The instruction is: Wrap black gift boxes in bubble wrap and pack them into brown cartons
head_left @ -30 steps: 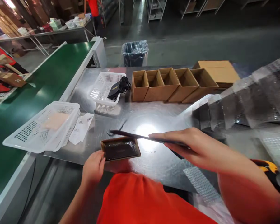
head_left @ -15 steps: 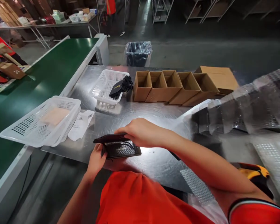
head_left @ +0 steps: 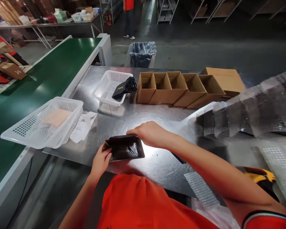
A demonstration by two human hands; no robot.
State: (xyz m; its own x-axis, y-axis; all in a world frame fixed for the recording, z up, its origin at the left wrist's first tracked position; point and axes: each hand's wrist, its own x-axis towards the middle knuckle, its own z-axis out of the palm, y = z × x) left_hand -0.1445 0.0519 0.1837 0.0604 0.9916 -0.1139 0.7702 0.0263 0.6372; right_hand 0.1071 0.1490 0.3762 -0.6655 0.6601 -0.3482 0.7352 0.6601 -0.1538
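At the near edge of the metal table sits an open cardboard box (head_left: 126, 157) with shiny bubble wrap (head_left: 132, 149) and dark contents inside. My left hand (head_left: 101, 160) grips the box's left end, thumb over the rim. Along the far wall of the box, a flat black piece (head_left: 121, 137), which looks like a folded gift bag, stands partly inside. My right hand (head_left: 150, 134) is closed at the right end of that black piece; its fingertips are partly hidden. More black gift bags (head_left: 122, 89) with gold print lie over the rim of a white basket (head_left: 102, 83).
Several open cardboard boxes (head_left: 145, 93) stand in a row at the back. Nested white baskets (head_left: 21, 140) and paper slips (head_left: 82, 128) are on the left, beside a green conveyor (head_left: 46, 68). Bubble-wrapped packs (head_left: 231, 111) fill the right. A lined bin (head_left: 142, 57) stands beyond.
The black piece has gone down into the box along its far wall. My right hand has shifted slightly right. A person in red has come further into view at the back.
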